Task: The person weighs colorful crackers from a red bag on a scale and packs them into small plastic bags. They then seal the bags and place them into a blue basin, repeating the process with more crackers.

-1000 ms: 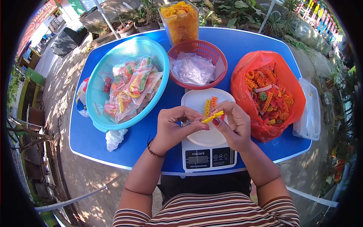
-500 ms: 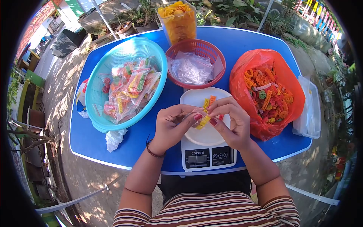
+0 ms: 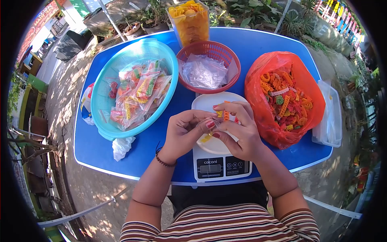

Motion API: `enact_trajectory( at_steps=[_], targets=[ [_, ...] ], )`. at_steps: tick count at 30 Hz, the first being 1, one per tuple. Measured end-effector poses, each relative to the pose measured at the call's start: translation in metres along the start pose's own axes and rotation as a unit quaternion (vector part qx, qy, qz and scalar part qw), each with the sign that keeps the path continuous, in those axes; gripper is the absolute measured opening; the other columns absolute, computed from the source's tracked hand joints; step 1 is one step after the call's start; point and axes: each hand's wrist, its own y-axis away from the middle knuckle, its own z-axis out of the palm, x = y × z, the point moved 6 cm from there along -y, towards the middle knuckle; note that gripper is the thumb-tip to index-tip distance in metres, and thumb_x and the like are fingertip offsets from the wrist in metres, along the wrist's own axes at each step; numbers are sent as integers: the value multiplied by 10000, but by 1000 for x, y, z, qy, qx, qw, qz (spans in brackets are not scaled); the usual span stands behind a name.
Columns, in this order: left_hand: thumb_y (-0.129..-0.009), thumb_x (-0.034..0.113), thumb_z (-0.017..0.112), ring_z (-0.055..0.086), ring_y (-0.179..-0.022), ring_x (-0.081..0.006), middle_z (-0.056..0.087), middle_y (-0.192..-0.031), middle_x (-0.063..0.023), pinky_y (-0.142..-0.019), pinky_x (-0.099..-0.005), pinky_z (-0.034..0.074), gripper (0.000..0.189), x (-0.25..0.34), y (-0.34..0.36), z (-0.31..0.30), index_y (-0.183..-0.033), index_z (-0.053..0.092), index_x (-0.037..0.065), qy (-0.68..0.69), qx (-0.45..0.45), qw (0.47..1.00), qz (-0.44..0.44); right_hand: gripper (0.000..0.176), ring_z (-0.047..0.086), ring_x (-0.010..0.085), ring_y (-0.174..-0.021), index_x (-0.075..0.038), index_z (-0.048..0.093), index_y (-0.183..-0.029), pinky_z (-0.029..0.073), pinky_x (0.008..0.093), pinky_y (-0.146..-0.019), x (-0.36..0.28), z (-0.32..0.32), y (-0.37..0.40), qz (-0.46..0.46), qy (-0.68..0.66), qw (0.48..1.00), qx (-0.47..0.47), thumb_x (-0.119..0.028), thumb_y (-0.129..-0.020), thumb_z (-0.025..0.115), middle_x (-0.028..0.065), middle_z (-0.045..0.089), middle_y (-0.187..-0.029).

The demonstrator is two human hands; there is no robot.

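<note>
Over a white kitchen scale (image 3: pixel 188 177) with a round white plate (image 3: pixel 209 101), both my hands meet at a small clear plastic bag (image 3: pixel 207 137). Yellow snack pieces show through or just under it. My left hand (image 3: pixel 181 129) is closed, thumb and index finger pinching the bag. With its thumb and fingertips drawn together, my right hand (image 3: pixel 243 133) grips the bag's other side. An orange ridged snack piece (image 3: pixel 226 115) shows beside the right fingers. Fingers partly hide the bag and whatever lies on the plate.
A turquoise basket (image 3: pixel 98 84) of filled bags stands left. Behind the scale is a red basket (image 3: pixel 234 58) of clear bags, with a tub of yellow chips (image 3: pixel 189 28) beyond. Right are a red plastic bag (image 3: pixel 258 68) of colourful snacks and a clear container (image 3: pixel 328 121).
My right fingers have shifted and curled closer around the bag. The yellow pieces between my hands are less visible, and a yellow piece shows lower down.
</note>
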Motion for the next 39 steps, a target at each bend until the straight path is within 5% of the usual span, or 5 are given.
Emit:
enact_trajectory(
  at_steps=[6,16,25,34,39],
  targets=[
    [-972,23,661,718,-973,-149,741,-1086,-145,-855,-278,589,232,5,0,-2,-1186,652,-65,-10,-4,1000,6,288,559,308,-1117,-63,715,-1094,427,413,-985,20,-9,7,121,-241,955,122,-42,-807,727,111,648,-1203],
    [-996,125,658,731,-981,-173,741,-1090,-150,-850,-281,593,278,8,-2,-11,-1203,641,-60,-14,24,1000,-5,567,421,316,-1206,-69,626,-1297,360,422,-992,37,4,15,180,207,959,-65,-154,-759,783,92,538,-1351],
    [-971,60,678,726,-986,-162,745,-1075,-145,-860,-269,588,225,4,-1,-13,-1158,671,-66,-2,34,999,-17,367,566,168,-853,-62,613,-1152,418,342,-809,52,-3,16,214,-22,976,-23,-32,-822,768,35,670,-935],
    [-860,-78,741,740,-956,-194,756,-1005,-187,-861,-304,602,226,11,1,-8,-1073,671,-58,-9,52,999,13,288,633,107,-948,-24,465,-1182,459,215,-811,55,-13,19,253,-459,823,218,-19,-972,663,94,668,-990],
    [-856,-87,740,738,-967,-206,751,-1033,-196,-876,-322,607,248,11,0,-3,-1093,671,-65,-6,41,999,8,319,654,130,-959,-20,472,-1179,483,237,-864,48,-10,23,215,-437,849,204,-42,-956,699,123,690,-1012]
  ],
)
